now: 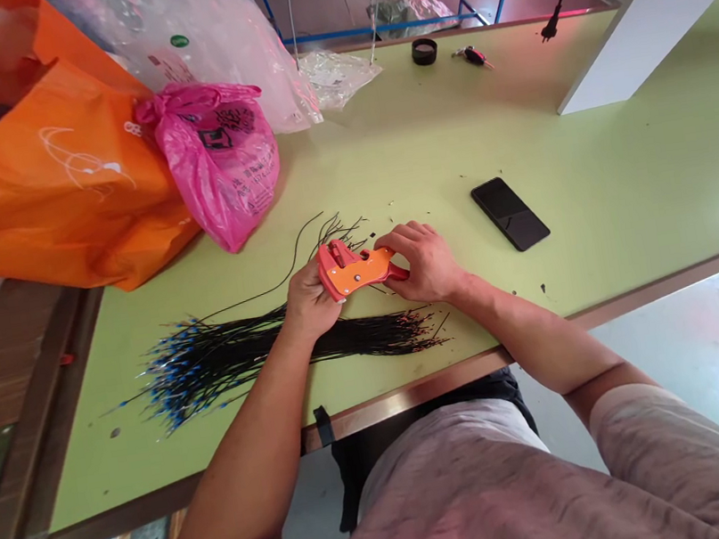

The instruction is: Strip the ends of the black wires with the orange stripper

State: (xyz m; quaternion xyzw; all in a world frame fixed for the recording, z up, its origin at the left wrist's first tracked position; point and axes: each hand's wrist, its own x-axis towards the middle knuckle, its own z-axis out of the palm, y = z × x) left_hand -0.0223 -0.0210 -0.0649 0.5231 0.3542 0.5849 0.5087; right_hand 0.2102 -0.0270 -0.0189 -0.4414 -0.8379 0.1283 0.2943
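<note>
My right hand (426, 261) is wrapped round the handles of an orange and red wire stripper (353, 276), above the table. Close against the tool's head is my left hand (311, 302). Its fingers are curled and partly hidden behind the stripper, so what they pinch cannot be made out. Below both hands lies a thick bundle of black wires (255, 344), blue and silvery at the left ends, copper-coloured at the right ends. Behind the stripper, several loose black wires (335, 230) spread over the table.
A black phone (510, 213) lies to the right on the green table (620, 203). A pink bag (226, 163), an orange bag (50, 189) and clear plastic bags (231, 45) crowd the left back. Farther back are a black cap (424, 51), keys (474, 56) and a white post (645, 10).
</note>
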